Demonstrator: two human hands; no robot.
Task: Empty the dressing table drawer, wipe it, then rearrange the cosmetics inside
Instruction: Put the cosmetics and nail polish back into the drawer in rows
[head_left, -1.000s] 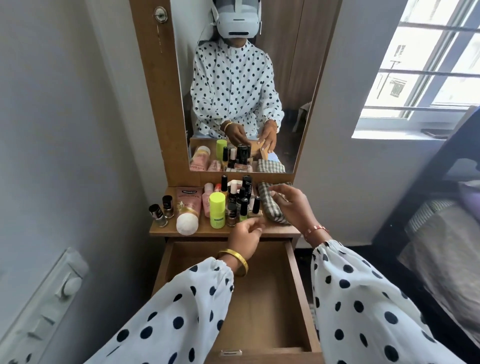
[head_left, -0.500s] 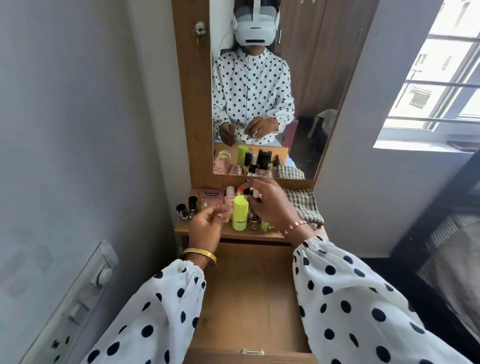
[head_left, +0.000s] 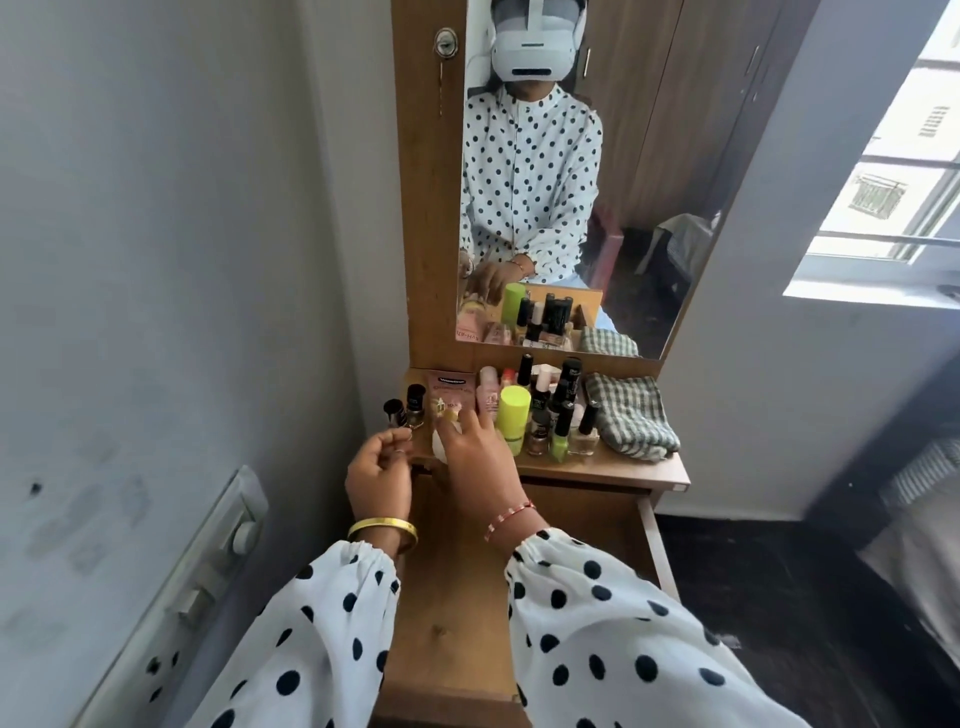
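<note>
The drawer (head_left: 653, 535) is pulled out below the tabletop, and its bare wooden bottom shows between my sleeves. The cosmetics stand on the tabletop. They include a pink tube (head_left: 451, 393) with a white cap, a lime green bottle (head_left: 513, 410), two dark-capped nail polish bottles (head_left: 405, 410) at the left, and several small bottles (head_left: 558, 415). My right hand (head_left: 478, 457) reaches over the pink tube, its fingers lying on it. My left hand (head_left: 379, 467) hovers with loosely curled fingers just in front of the two nail polish bottles. I see nothing held in it.
A checked cloth (head_left: 631, 415) lies folded on the right of the tabletop (head_left: 623, 465). The mirror (head_left: 571, 182) rises behind the cosmetics. A wall with a switch panel (head_left: 218, 561) is close on the left. A window (head_left: 893, 197) and dark furniture are on the right.
Both hands moved left along the tabletop. My right hand left the middle bottles and now lies on the pink tube. My left hand came up to the nail polish bottles.
</note>
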